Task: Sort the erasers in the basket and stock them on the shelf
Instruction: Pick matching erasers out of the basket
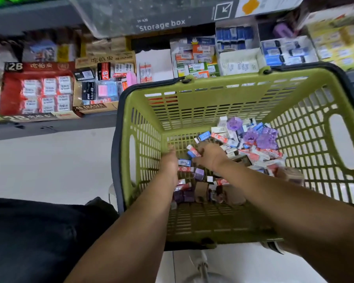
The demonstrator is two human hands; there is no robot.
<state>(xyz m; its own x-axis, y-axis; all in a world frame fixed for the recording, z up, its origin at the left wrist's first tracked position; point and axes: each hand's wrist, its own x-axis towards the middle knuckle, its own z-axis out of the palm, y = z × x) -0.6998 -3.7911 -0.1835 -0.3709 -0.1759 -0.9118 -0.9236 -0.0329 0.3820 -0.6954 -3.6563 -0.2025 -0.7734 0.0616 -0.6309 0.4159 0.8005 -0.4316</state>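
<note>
A green plastic basket (213, 94) with a dark rim stands on the floor in front of the shelf. On its bottom lies a loose heap of small erasers (253, 148) in red, blue, white and purple wrappers. Both of my arms reach down into it. My left hand (169, 162) is seen edge-on near the basket's left wall, fingers fairly straight, touching the erasers beside it. My right hand (212, 156) lies over the middle of the heap, and its curled fingers grip a blue and red eraser (192, 151).
The low grey shelf (49, 127) behind the basket carries open display boxes: a red 2B eraser box (37, 92), a 4B eraser box (98, 88), a white box (155, 64) and boxes of blue-wrapped erasers (282, 52). A clear storage box (161, 15) hangs above. Pale floor lies to the left.
</note>
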